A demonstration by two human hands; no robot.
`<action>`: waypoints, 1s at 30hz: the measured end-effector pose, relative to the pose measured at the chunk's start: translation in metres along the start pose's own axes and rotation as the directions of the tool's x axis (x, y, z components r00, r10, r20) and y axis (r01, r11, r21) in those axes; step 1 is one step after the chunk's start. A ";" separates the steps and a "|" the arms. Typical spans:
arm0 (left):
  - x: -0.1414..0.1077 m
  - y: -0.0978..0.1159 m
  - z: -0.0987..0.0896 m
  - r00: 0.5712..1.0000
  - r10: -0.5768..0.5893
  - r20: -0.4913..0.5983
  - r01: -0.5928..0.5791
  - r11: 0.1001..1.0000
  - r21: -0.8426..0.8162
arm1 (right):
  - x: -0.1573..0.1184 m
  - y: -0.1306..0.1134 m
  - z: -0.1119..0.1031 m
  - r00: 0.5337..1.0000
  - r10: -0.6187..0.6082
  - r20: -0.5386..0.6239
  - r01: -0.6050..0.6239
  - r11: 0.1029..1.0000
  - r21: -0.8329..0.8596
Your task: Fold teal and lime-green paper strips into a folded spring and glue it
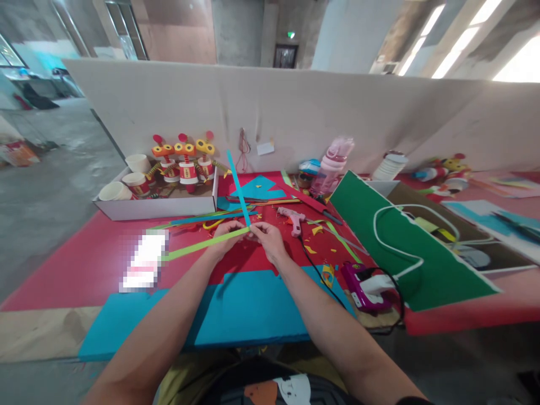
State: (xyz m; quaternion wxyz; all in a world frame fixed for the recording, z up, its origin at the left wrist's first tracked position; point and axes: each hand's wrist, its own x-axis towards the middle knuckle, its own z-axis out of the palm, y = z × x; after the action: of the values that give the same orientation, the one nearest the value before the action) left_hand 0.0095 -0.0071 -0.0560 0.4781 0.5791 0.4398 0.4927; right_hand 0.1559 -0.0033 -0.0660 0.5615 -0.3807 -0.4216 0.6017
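Note:
My left hand (228,237) and my right hand (266,239) meet above the red table, fingertips pinched close together. Between them they grip two long paper strips where the ends cross. The green paper strip (189,247) runs out to the left over my left hand. A blue paper strip (238,188) points up and away from the fingertips, so the two form a corner. Just beyond my right hand lies a pink glue gun (294,219) with a black cord. Blue sheets (261,309) lie under my forearms.
A white box (160,208) with paper-cup figures (187,169) stands back left. At right are a green board (396,253), a purple power strip (365,289) with plugs, and a pink bottle (333,163). Yellow scraps and loose strips litter the red table (76,264).

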 end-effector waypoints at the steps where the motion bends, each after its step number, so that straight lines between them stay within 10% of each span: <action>1: -0.001 0.002 0.001 1.000 -0.011 0.011 0.011 1.000 -0.021 | 0.000 0.000 0.000 0.999 -0.026 -0.025 0.026 1.000 -0.004; 30: -0.003 0.007 0.001 0.998 -0.015 -0.056 0.016 1.000 0.022 | -0.001 0.003 0.004 0.998 0.053 0.045 -0.054 0.998 0.013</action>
State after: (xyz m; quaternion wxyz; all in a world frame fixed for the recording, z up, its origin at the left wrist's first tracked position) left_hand 0.0106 -0.0116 -0.0500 0.4628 0.5669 0.4630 0.5000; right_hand 0.1510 -0.0047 -0.0669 0.5384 -0.3743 -0.4193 0.6278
